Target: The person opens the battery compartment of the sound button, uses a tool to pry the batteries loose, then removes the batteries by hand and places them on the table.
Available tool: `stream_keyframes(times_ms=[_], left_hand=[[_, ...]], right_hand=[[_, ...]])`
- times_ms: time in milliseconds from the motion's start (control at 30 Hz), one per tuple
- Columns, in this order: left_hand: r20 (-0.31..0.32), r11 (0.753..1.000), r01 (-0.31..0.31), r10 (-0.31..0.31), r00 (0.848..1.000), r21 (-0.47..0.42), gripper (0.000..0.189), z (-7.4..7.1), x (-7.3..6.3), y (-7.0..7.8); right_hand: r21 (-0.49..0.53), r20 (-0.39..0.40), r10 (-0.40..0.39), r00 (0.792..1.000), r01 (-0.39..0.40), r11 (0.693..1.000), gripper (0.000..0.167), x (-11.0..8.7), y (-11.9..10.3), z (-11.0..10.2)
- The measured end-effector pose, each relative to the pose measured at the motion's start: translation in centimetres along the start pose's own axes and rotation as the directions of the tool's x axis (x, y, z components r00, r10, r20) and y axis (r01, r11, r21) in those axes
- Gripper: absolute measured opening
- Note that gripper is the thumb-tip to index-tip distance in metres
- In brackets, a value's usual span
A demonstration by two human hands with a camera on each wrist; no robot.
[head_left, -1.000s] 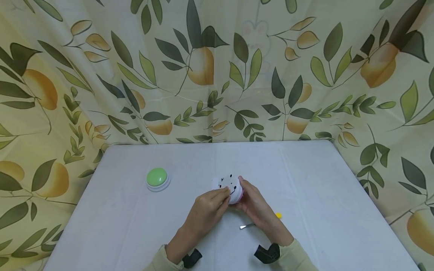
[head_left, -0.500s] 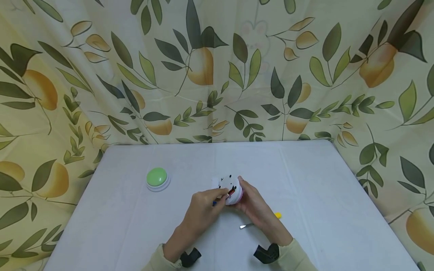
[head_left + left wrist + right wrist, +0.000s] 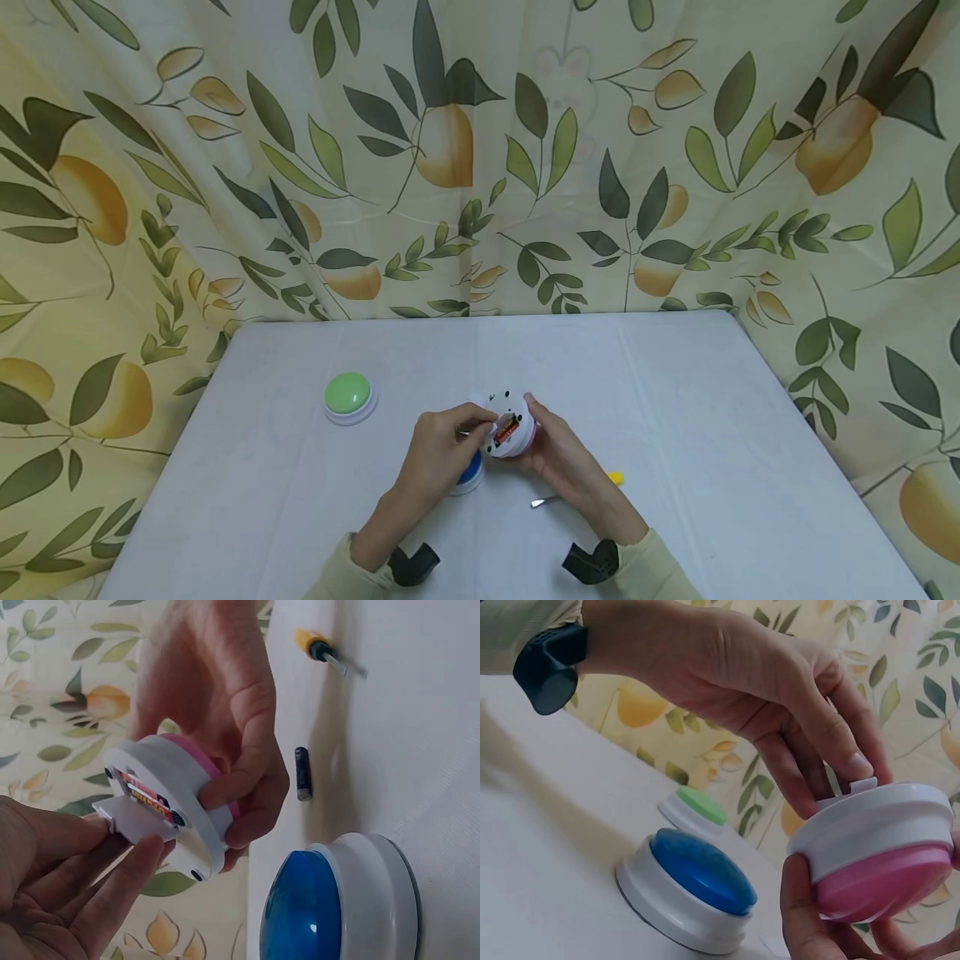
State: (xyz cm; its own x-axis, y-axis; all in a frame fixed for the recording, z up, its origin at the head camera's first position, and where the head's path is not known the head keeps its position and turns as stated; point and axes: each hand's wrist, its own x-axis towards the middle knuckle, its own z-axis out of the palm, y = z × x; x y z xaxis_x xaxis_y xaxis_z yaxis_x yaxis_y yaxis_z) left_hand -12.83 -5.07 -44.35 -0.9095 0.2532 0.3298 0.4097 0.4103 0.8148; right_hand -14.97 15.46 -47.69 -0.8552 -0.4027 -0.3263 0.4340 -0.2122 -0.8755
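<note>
My right hand holds a round push button with a white base and a pink dome, its underside turned toward my left hand. A battery compartment is uncovered in that base, and red-and-black batteries lie inside. Between thumb and fingers, my left hand pinches the small white battery cover, tilted at the compartment's edge. Below the hands stands a blue-domed push button on the table, partly hidden by the left hand in the head view.
A loose dark battery lies on the white-covered table. Near the right wrist is a screwdriver with a yellow handle. Farther left stands a green push button. A leaf-patterned curtain hangs behind the table.
My left hand has drawn back leftward with the battery cover, exposing the batteries. The blue push button has come into sight beneath it. The right hand has barely moved, tilting the pink button slightly.
</note>
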Motion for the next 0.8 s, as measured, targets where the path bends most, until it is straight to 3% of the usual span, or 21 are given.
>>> stream_keyframes(times_ms=[333, 800], left_hand=[[0.041, 0.984, 0.174, -0.172, 0.984, -0.041, 0.017, -0.41, 0.11, -0.12], [0.058, 0.982, 0.188, -0.186, 0.981, -0.029, 0.02, -0.41, 0.29, -0.19]], right_hand=[[0.021, 0.001, 0.01, 1.0, -0.01, 1.0, 0.072, 0.22, 0.16, 0.0], [0.032, 0.003, 0.019, 1.0, -0.019, 0.999, 0.075, 0.04, 0.18, -0.06]])
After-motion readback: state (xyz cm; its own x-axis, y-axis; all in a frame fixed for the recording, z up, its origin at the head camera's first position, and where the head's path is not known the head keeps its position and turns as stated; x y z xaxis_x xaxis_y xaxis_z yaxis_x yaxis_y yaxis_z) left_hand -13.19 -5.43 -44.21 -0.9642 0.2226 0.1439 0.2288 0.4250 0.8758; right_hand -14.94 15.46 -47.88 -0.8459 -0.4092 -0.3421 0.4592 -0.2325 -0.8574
